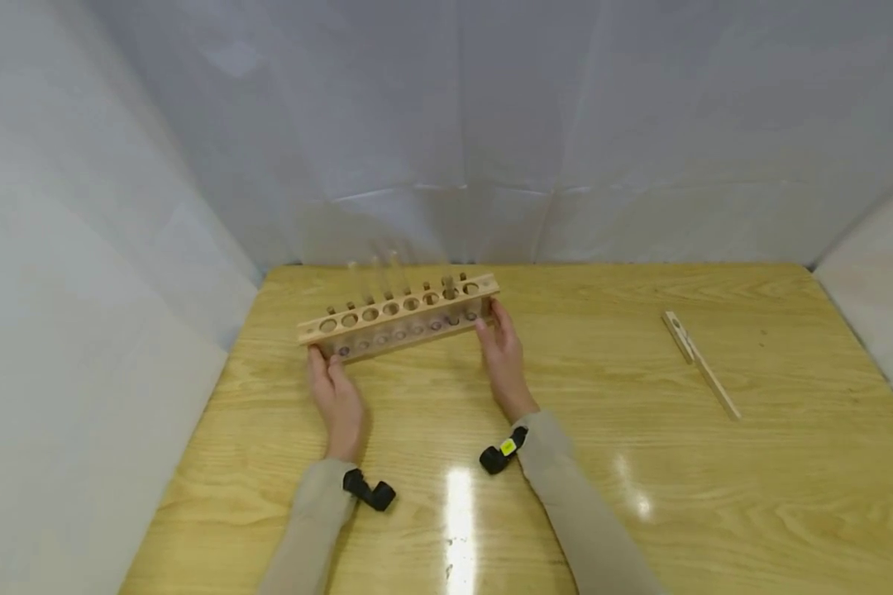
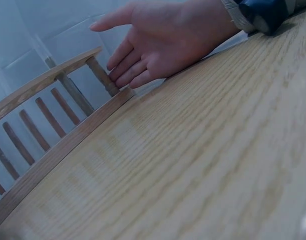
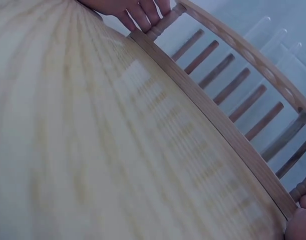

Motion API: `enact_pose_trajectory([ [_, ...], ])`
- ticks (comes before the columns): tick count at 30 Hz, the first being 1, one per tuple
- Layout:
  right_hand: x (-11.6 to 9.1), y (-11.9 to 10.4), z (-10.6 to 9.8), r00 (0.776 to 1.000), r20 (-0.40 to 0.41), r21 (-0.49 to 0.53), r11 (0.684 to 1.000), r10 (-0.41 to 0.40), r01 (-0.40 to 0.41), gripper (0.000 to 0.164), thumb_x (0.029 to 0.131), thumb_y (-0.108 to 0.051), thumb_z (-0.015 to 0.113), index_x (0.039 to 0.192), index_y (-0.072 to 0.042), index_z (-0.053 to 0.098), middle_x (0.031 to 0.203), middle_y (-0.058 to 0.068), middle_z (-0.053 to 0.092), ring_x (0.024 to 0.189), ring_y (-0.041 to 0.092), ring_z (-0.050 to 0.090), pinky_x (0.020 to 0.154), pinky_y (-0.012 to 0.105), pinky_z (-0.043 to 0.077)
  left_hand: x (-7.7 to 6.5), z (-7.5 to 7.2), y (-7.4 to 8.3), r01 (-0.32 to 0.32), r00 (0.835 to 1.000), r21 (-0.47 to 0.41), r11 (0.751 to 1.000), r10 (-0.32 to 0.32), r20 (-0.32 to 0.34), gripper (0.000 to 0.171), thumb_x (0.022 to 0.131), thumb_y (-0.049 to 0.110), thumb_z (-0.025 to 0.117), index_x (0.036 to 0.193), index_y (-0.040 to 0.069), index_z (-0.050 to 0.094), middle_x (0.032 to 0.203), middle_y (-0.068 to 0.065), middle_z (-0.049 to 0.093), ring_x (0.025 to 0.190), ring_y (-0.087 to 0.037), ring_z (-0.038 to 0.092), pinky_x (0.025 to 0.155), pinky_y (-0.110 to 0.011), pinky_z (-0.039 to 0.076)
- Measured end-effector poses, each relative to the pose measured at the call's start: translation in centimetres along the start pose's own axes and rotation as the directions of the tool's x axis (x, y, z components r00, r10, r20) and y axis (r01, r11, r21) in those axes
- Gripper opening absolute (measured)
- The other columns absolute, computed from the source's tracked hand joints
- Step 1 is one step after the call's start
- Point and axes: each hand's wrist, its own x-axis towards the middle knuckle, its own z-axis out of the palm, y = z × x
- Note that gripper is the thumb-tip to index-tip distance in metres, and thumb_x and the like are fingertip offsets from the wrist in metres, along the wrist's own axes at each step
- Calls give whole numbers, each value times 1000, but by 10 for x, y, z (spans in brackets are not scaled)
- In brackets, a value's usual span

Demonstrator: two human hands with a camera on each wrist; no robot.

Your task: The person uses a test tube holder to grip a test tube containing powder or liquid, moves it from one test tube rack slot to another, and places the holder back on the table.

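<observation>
A wooden test tube rack (image 1: 398, 318) stands slightly askew on the table, its right end farther back. My left hand (image 1: 336, 405) holds its left end, thumb at the front. At the right end my right hand (image 1: 504, 359) holds the rack, fingers by the end post; this hand (image 2: 168, 42) also shows in the left wrist view. Three clear, blurred test tubes (image 1: 399, 273) rise at the back of the rack; whether they sit over pegs is unclear. A darker tube (image 1: 449, 289) stands in a hole near the right end.
A wooden test tube clamp (image 1: 703, 364) lies on the right of the wooden table (image 1: 603, 347). Pale sheeting (image 1: 528, 124) hangs behind the table and at both sides. Black cameras (image 1: 502, 452) are strapped to both wrists.
</observation>
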Motion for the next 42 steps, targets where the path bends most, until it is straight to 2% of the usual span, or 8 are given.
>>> enact_pose_trajectory([
  [4,-2,0,-9,1000,0,18,1000,7,-7,70,102,-41,51,157,-7,25,161,8,27,148,21,24,120,34,23,2,5,2,-12,1000,0,1000,12,13,54,103,11,38,152,-8,24,159,-24,23,148,-28,20,121,-34,18],
  [10,-5,-3,-28,1000,-10,58,998,4,-4,61,106,-25,47,156,-1,21,162,14,23,149,25,22,121,35,21,4,17,2,-9,999,-6,1000,9,50,51,104,11,37,150,-11,26,158,-25,25,148,-29,21,121,-35,20],
  [17,-18,-33,-42,999,-3,65,997,37,-37,61,106,-20,45,156,3,18,161,20,20,148,34,23,120,40,25,4,31,2,-27,998,-24,999,29,47,47,103,7,40,145,-13,36,152,-29,35,145,-34,29,120,-39,25],
  [20,-21,-37,-48,999,-4,66,997,48,-48,62,106,-20,45,156,1,18,162,19,21,147,34,24,120,40,25,4,35,3,-23,997,-29,999,25,66,47,104,8,39,145,-12,36,152,-28,34,145,-34,29,120,-39,25],
  [25,-16,-21,-63,998,-27,58,997,50,-48,60,106,-21,45,157,-2,21,162,14,23,147,27,26,119,34,26,3,45,7,-13,995,-48,999,18,97,47,104,10,39,145,-12,35,152,-29,34,145,-34,30,120,-40,25],
  [28,-14,-11,-72,998,-52,54,998,22,-19,58,106,-23,45,156,-3,23,161,12,25,147,24,27,119,32,25,3,52,9,-18,994,-58,998,23,102,46,105,11,39,145,-12,37,151,-28,36,144,-34,31,119,-40,26],
  [36,-18,-8,-87,995,-94,34,999,-19,23,60,106,-31,44,156,-6,24,161,8,27,147,18,26,120,32,23,-2,71,12,-14,991,-120,993,29,127,45,105,8,38,145,-12,36,151,-28,35,144,-33,31,118,-40,28],
  [42,-20,-10,-99,992,-126,26,999,-25,28,59,106,-27,45,156,-2,25,161,12,27,148,22,25,121,35,22,-11,79,29,-30,989,-133,991,49,138,43,104,4,36,142,-17,36,149,-32,36,142,-38,32,117,-45,30],
])
